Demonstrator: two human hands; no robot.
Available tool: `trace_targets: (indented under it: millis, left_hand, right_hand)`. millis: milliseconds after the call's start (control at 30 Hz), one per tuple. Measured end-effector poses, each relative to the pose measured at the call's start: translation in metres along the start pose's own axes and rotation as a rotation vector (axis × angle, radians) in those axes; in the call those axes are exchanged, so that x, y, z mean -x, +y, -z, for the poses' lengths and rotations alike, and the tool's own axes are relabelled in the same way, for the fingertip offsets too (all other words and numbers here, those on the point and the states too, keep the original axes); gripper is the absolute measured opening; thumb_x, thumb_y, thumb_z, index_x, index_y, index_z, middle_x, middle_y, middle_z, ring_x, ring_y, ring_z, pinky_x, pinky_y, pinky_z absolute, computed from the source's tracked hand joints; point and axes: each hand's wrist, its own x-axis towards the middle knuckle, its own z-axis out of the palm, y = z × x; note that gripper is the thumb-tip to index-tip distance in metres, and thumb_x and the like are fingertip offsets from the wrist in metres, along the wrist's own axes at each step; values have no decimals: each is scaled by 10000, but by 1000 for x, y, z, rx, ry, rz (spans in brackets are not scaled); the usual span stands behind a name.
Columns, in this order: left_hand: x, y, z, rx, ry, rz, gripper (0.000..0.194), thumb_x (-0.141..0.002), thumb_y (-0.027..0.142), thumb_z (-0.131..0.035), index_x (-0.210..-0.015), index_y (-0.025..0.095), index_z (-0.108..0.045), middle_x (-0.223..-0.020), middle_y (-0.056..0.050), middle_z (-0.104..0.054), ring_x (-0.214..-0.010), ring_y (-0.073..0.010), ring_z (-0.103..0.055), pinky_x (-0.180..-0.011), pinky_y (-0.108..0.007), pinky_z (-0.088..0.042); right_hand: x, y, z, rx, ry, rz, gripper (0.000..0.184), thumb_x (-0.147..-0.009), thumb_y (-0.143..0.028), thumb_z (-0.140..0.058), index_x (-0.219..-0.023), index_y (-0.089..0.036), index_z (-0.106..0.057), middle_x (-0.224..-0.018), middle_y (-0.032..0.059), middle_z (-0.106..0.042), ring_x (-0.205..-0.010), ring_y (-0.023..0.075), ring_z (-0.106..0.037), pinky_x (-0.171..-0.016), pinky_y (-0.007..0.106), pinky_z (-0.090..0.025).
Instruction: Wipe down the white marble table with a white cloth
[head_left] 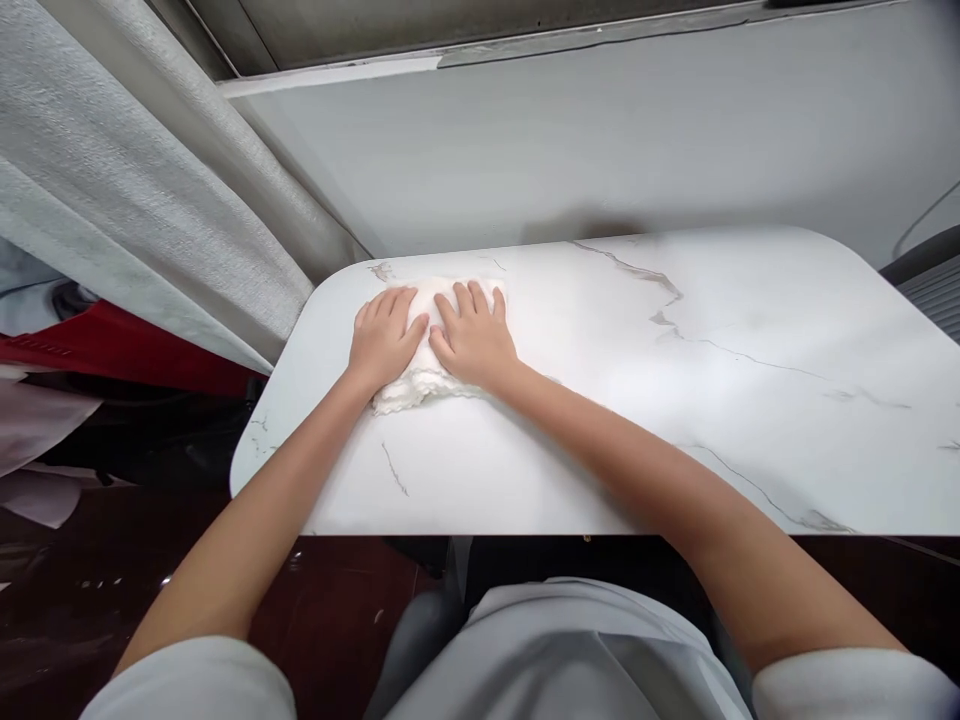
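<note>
A folded white cloth (421, 385) with a ruffled near edge lies on the left part of a white marble-patterned table (600, 330). My left hand (384, 338) rests flat on the cloth's left side, fingers stretched out toward the far edge. On its right side lies my right hand (474, 335), palm down with the fingers spread. The two thumbs nearly meet over the middle of the cloth. Both hands press on the cloth from above without gripping it. Parts of the cloth are hidden under the palms.
Behind the table stands a pale wall panel (600, 140). Grey curtains (180, 150) hang at the left, close to the table's rounded corner. Beyond them is a red item (127, 350) among other fabrics. A dark ribbed object (934, 285) stands at the right edge.
</note>
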Motion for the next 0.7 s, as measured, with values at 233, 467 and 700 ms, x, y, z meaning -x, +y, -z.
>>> trace_targets:
  millis: [233,467,700]
  left_hand:
    - [74,12,15,-5,-6,15,543,-955,424,-283,-1419,190,-440,-1484,-120,-475,-1422,-288,-353,-1185,-497,-233]
    - [131,29,26,-19,-9,52,534,-980,442,-261,-1456,238,-390,-1506,-120,-452,-1440,-304,-334,-1179,-546,-238]
    - [156,53,22,-6,16,58,526,-984,437,-278,-1479,279,-355,-1491,-118,-471,-1425,-317,-364,-1169,-577,-252]
  right_hand:
    - [60,-22,12,64,14,141,527,-982,-326,-312,-1418,-72,-466,-1481,246,-422,-1400,414,-328,-1109,641,-213]
    - [106,-37,30,27,-24,213,559,-985,-358,-312,-1443,-66,-445,-1496,252,-412,-1415,413,-319,-1123,662,-219]
    - [137,-30,47,-5,-44,237,577,-981,-378,-314,-1456,-84,-461,-1506,244,-405,-1422,424,-316,-1132,669,-225]
